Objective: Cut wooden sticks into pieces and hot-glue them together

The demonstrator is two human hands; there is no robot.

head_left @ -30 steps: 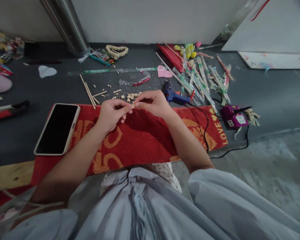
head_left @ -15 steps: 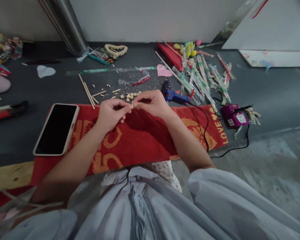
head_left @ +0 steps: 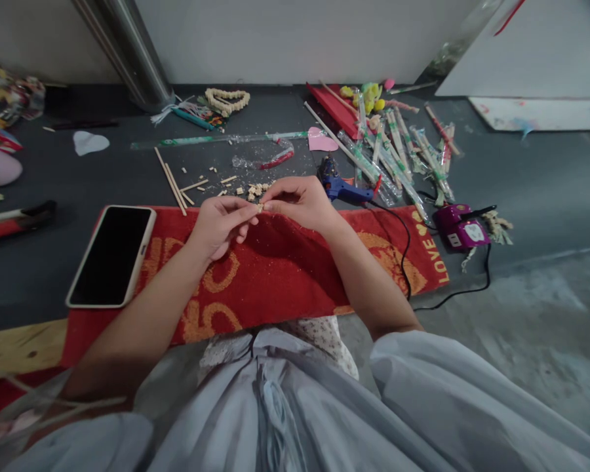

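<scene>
Between the fingertips of both hands is a small pale wooden piece (head_left: 260, 207), mostly covered by the fingers. My left hand (head_left: 223, 224) pinches it from the left, thumb and forefinger together. From the right, my right hand (head_left: 302, 202) is closed on the same piece. Both hands hover over the red towel (head_left: 285, 282) near its far edge. Just beyond the fingers lies a pile of small wooden bits (head_left: 256, 191). Several thin wooden sticks (head_left: 170, 180) rest to the left of the pile. A blue glue gun (head_left: 347, 190) lies right of my right hand.
A phone (head_left: 112, 255) lies at the towel's left end, with red-handled pliers (head_left: 17, 221) further left. Wrapped sticks (head_left: 398, 151) are heaped at the back right. A purple box (head_left: 461, 228) with a black cord sits right. A heart-shaped wooden frame (head_left: 227, 100) lies behind.
Both hands stay almost in place, still pinching the small piece. The fingers of my left hand have shifted very slightly.
</scene>
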